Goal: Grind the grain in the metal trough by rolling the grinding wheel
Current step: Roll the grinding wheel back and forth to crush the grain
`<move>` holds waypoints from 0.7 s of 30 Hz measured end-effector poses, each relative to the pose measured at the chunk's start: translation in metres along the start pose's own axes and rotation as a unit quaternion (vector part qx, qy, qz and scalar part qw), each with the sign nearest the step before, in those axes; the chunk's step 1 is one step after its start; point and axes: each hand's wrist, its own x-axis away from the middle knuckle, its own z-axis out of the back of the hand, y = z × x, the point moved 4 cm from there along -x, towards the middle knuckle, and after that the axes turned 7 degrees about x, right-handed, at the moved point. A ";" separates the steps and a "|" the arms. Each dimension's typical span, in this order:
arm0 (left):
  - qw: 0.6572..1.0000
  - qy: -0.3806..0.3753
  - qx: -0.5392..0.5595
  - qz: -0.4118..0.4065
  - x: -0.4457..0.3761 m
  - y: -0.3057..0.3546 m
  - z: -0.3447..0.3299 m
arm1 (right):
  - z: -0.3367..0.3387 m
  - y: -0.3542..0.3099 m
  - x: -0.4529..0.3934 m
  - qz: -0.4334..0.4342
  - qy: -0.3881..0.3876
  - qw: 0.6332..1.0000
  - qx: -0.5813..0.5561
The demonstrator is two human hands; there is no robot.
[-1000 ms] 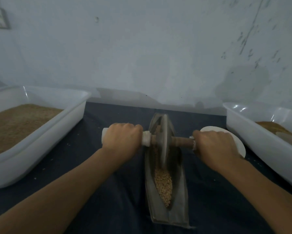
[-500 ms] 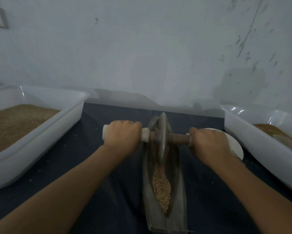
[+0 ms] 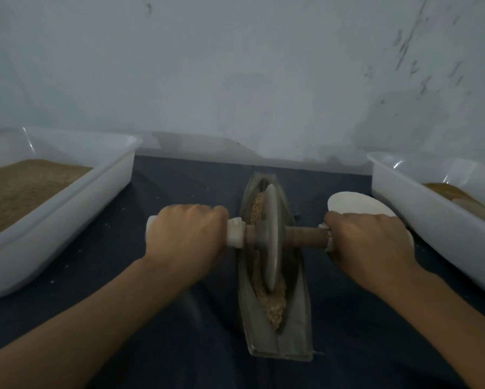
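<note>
We gripped the axle with both hands, left hand [image 3: 189, 237] and right hand [image 3: 369, 242], grinding wheel [image 3: 271, 240] mid-trough [image 3: 297, 327], grain [image 3: 273, 307] apparently heaped toward six o'clock, needing another downward-pressed roll.

We see both bare forearms reaching forward from the lower corners and converging toward the middle. Our left hand [image 3: 186, 237] is knuckles-up, its fingers curled down around the white-wrapped end of the axle handle [image 3: 306, 236], the wrist straight. Our right hand [image 3: 369, 242] mirrors it on the other end, fist closed over the handle, back of the hand facing up and the wrist bent slightly inward.
</note>
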 end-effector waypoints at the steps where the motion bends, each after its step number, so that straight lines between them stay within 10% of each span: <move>1: 1.000 -0.002 -0.006 0.007 -0.007 -0.001 -0.008 | -0.008 -0.001 -0.010 -0.001 -0.011 1.000 0.027; 21: 1.000 0.010 0.013 -0.002 -0.011 0.000 -0.005 | -0.009 -0.001 -0.002 -0.014 -0.008 1.000 0.016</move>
